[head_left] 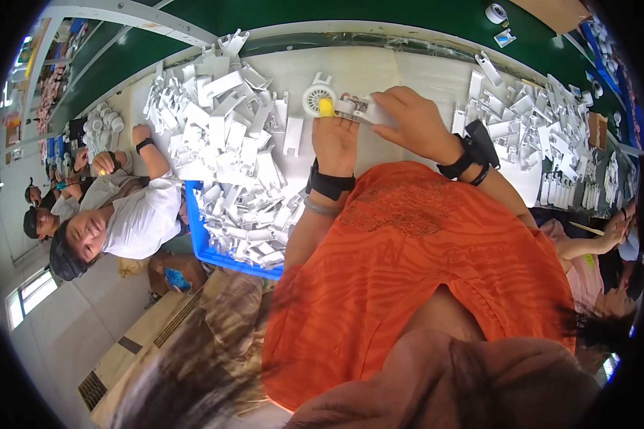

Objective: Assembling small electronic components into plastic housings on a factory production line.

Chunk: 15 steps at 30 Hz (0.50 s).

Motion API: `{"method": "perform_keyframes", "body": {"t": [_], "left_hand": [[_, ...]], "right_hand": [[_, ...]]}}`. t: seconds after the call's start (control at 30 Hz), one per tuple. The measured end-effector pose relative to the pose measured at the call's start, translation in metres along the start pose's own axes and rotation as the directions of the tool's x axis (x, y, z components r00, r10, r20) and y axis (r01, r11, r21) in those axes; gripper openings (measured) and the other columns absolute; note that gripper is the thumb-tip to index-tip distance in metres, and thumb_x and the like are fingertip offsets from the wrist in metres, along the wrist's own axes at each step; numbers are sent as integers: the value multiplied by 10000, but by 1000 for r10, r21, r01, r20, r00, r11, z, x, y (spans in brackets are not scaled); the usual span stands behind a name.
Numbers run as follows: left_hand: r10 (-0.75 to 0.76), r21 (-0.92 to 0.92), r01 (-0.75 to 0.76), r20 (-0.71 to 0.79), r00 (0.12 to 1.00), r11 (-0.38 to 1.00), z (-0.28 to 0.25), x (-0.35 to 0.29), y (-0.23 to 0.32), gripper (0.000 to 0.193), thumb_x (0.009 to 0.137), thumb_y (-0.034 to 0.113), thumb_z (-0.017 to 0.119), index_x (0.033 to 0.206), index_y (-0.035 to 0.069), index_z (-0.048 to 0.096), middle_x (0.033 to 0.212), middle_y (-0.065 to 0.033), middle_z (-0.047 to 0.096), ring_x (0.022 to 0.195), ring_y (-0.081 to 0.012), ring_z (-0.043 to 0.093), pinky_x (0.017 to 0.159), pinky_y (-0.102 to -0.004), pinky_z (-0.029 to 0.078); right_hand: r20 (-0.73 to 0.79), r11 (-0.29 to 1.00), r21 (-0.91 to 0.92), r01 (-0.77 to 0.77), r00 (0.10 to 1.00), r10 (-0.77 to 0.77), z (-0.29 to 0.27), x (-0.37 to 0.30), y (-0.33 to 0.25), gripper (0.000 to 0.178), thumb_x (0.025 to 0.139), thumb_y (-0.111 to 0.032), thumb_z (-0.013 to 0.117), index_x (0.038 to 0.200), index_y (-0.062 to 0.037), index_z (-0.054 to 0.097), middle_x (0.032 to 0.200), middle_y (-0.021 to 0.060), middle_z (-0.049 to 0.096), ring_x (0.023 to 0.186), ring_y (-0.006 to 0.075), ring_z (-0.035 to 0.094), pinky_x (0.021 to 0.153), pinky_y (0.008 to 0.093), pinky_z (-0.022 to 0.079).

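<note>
My left hand (333,146) is palm up over the table, its thumb capped in yellow, fingers curled round one end of a small white plastic bracket (352,109). At the bracket's other end, my right hand (415,120) pinches it from the right. The bracket lies crosswise between both hands, and a metallic-looking detail shows in its middle. Just beyond my left thumb is a round, ribbed white plastic part (318,96) with a forked end; whether it touches the hand I cannot tell. Black bands circle both of my wrists.
To the left, white plastic parts (225,107) form a large heap above a blue crate (202,239) full of similar pieces. Another heap (522,118) lies at right. A roll of tape (495,13) sits on the green surface beyond. A co-worker in white (139,214) works at left; others are at right.
</note>
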<state>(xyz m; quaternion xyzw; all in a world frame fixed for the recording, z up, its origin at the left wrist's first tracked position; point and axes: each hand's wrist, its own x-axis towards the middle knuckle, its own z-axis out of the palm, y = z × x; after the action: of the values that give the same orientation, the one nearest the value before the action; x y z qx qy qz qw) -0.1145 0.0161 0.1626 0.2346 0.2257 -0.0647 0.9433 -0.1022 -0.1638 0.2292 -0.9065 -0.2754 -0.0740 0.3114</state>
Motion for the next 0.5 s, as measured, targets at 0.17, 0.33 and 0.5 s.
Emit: {"method": "perform_keyframes", "body": {"t": [0.17, 0.33, 0.5], "left_hand": [[-5, 12, 4, 48, 999, 1000, 2, -4, -3, 308, 991, 217, 517, 1257, 84, 437, 1224, -131, 557, 1119, -253, 567, 928, -372, 478], [20, 12, -20, 37, 999, 1000, 5, -8, -3, 314, 986, 208, 534, 1257, 86, 433, 1197, -113, 570, 1069, -228, 586, 867, -341, 491], [98, 153, -98, 8, 995, 983, 20, -14, -3, 330, 958, 104, 539, 1258, 61, 408, 1204, -118, 571, 1029, -195, 592, 778, -286, 486]], "right_hand": [[52, 999, -39, 5, 999, -3, 16, 6, -7, 482, 738, -238, 742, 1152, -56, 574, 1004, 97, 578, 941, 284, 582, 719, 378, 515], [60, 999, -51, 5, 998, -2, 21, 6, -7, 495, 734, -245, 745, 1153, -52, 568, 992, 94, 573, 937, 283, 577, 710, 379, 509], [41, 998, -57, -23, 999, 26, 28, 5, -4, 497, 736, -261, 748, 1150, -48, 573, 980, 96, 573, 938, 283, 576, 726, 387, 507]]}}
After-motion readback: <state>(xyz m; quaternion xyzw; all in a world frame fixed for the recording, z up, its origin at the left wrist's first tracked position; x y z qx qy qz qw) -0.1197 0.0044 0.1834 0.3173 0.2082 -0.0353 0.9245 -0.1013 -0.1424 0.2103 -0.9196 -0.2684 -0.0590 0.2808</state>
